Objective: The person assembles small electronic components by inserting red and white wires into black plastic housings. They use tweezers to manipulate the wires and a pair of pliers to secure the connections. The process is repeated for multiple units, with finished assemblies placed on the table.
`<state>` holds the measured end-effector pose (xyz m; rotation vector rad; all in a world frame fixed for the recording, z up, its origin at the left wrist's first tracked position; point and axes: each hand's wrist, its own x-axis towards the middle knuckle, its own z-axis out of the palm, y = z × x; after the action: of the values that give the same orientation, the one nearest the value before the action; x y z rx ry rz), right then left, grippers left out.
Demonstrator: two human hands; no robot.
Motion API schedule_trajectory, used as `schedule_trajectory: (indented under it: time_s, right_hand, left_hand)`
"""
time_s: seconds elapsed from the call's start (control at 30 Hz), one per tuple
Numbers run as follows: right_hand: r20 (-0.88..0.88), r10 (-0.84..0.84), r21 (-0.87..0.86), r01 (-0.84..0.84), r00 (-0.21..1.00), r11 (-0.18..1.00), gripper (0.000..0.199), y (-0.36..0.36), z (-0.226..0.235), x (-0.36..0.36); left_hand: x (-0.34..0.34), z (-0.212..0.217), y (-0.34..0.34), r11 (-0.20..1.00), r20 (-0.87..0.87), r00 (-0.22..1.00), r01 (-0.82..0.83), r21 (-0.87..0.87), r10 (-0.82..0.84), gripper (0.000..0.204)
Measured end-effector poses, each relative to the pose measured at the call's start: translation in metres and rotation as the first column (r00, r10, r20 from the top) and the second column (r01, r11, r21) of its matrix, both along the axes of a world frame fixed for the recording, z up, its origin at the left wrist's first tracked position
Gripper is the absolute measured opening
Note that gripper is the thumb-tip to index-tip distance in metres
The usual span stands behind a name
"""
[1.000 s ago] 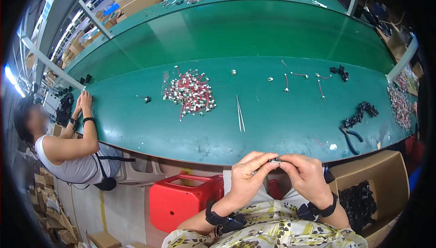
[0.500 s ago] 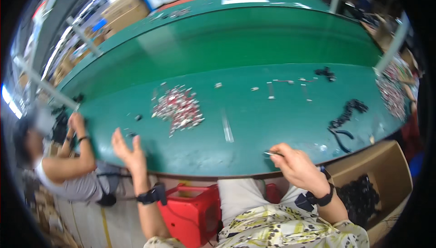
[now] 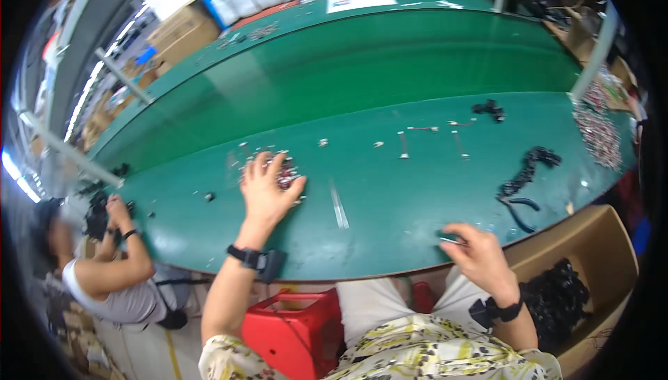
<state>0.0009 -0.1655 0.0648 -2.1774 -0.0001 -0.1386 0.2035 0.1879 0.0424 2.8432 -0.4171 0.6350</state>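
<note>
My left hand [image 3: 266,195] is open, fingers spread, on top of a pile of small white connectors with red wires [image 3: 287,173] and hides much of it. My right hand [image 3: 481,258] is closed near the bench's front edge. Between its thumb and fingers is a thin, silver metal tool [image 3: 451,241], mostly hidden, its exact kind unclear. Single connectors with red wires [image 3: 403,145] are laid out farther back. A clear narrow strip [image 3: 338,207] lies on the green bench [image 3: 376,241] between my hands.
Pliers with dark blue handles [image 3: 520,213] lie at the right beside a chain of black parts [image 3: 532,168]. An open cardboard box [image 3: 605,241] with black pieces stands at the lower right. Another person [image 3: 111,275] works at the far left. A red stool [image 3: 289,331] stands below the bench.
My left hand has moved right and forward from above the bench onto the connector pile. My right hand has shifted slightly to the right, still holding the thin tool. The view has tilted slightly.
</note>
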Motion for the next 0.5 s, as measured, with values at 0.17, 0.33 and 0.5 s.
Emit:
schedule_trajectory:
  time_s: [0.17, 0.33, 0.5]
  right_hand:
    - [0.014, 0.023, -0.028, -0.022, 1.0, 0.999, 0.021, -0.002, 0.002, 0.0]
    - [0.009, 0.051, -0.035, -0.05, 0.999, 0.998, 0.02, -0.015, 0.005, -0.006]
    - [0.044, 0.013, -0.001, -0.013, 0.999, 1.0, 0.02, -0.035, -0.007, -0.019]
  left_hand:
    - [-0.003, -0.001, -0.003, 0.999, 0.017, 0.999, 0.038, -0.034, -0.038, 0.04]
    - [-0.004, 0.004, -0.005, 0.985, 0.019, 0.998, 0.065, -0.159, -0.063, 0.024]
    - [-0.001, 0.031, -0.024, 0.92, 0.06, 0.996, 0.088, -0.381, -0.07, 0.016]
